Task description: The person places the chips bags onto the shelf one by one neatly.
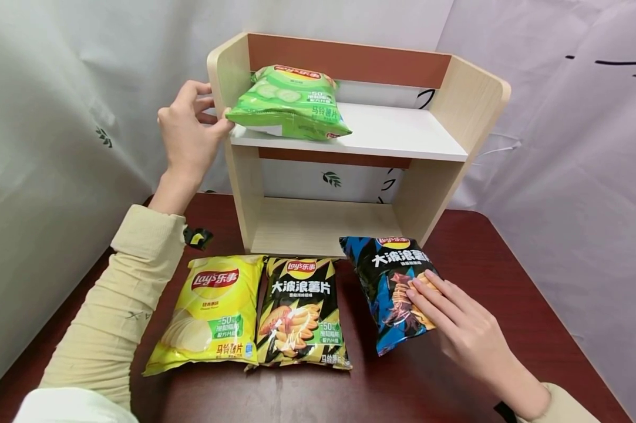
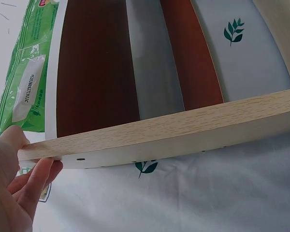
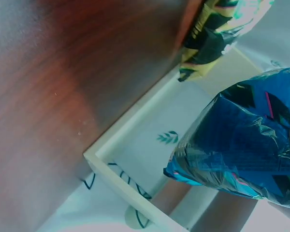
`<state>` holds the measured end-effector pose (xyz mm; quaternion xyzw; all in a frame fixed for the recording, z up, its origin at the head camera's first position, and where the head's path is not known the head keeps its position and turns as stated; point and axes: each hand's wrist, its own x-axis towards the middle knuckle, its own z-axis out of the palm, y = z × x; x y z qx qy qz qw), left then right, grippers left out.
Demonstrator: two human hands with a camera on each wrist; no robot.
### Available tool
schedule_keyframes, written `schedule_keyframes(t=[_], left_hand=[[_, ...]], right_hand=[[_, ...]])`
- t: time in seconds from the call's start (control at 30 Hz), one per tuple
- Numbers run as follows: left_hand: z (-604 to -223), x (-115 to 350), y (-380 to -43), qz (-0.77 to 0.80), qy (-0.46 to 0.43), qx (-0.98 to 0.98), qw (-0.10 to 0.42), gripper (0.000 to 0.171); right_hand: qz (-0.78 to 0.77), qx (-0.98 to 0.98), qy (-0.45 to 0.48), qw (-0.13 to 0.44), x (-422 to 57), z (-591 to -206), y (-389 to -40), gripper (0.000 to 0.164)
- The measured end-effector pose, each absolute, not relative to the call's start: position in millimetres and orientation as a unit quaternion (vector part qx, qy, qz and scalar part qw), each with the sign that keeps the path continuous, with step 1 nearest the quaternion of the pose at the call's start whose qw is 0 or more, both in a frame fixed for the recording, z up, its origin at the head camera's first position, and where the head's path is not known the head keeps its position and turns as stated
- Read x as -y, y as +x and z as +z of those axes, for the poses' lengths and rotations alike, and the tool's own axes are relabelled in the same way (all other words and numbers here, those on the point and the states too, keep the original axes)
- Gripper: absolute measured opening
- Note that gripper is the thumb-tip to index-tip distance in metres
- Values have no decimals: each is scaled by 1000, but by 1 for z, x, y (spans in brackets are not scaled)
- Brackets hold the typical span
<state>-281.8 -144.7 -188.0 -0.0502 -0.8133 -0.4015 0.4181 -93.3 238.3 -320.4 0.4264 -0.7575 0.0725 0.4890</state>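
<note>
My left hand (image 1: 193,129) grips the edge of the shelf's left side panel (image 1: 232,194), thumb in front and fingers on the outer face. Beside the thumb, a green bag of potato chips (image 1: 291,100) lies on the upper shelf board, its lower edge jutting over the front. My right hand (image 1: 468,332) holds a blue-and-black bag of chips (image 1: 376,294), fingers across its printed front; in the right wrist view the thumb presses the bag's blue back (image 3: 241,145). This bag is tilted and overlaps the shelf's lower front edge in the head view.
A yellow chip bag (image 1: 212,317) and a black-and-yellow chip bag (image 1: 299,311) lie side by side on the dark red table (image 1: 275,399), before the two-tier wooden shelf (image 1: 325,217). A small black-and-yellow object (image 1: 198,237) sits near my left sleeve. White cloth (image 1: 576,147) hangs around.
</note>
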Motion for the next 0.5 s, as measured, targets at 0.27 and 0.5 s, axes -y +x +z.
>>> schedule_keyframes(t=[0.27, 0.5], left_hand=[[-188, 145, -283, -407, -52, 811, 418, 30], [-188, 145, -282, -411, -55, 809, 417, 30]], right_hand=[[87, 734, 419, 527, -235, -301, -90, 33], [100, 715, 409, 558, -233, -292, -89, 43]])
